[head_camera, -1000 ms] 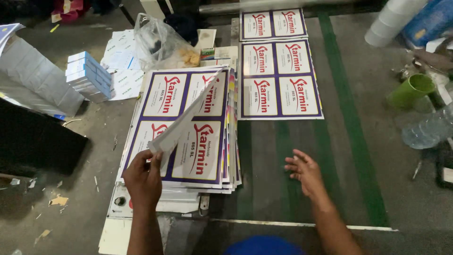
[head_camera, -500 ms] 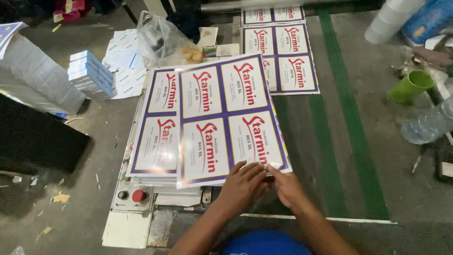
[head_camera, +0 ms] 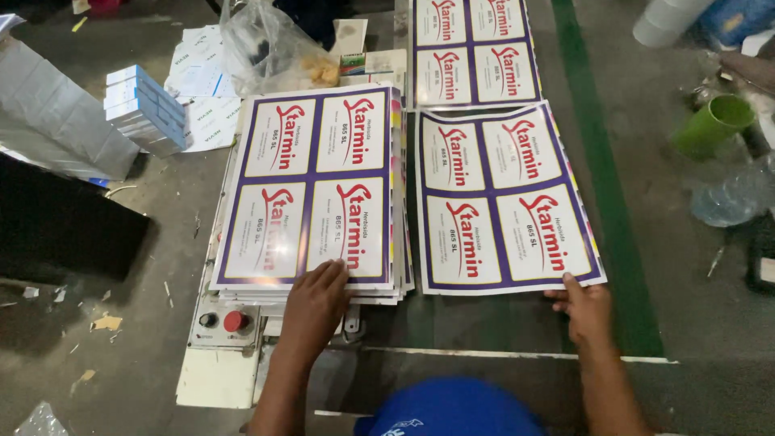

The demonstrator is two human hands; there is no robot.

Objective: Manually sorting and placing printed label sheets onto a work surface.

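Now, nearest to you, your left hand (head_camera: 316, 300) lies flat with its fingers (head_camera: 329, 273) spread open on the near edge of the stack of printed sheets (head_camera: 315, 182), pressing and not pinching. Judging by that, keep the palm down so the pile's edges stay flush while the other sheet is dealt with; a lifted palm would probably let the glossy top sheet slide.

Your right hand (head_camera: 585, 311) holds the loose printed sheet (head_camera: 504, 198) at its near right corner: one finger lies on top of the corner and the rest seem curled beneath, though the underside is hidden. That sheet lies flat on the floor (head_camera: 670, 266) just right of the stack, turned a little clockwise, its right edge reaching onto the green floor stripe (head_camera: 601, 173). Guide it from the corner with a light grip, I would say, since a thin sheet creases if pushed from one point.

Under the stack's near edge sits a pale control box (head_camera: 222, 347) with a red button. Farther off, another printed sheet (head_camera: 472, 50) lies beyond the loose one, their edges overlapping, and a green cup (head_camera: 714, 123) rests on its side towards the right.
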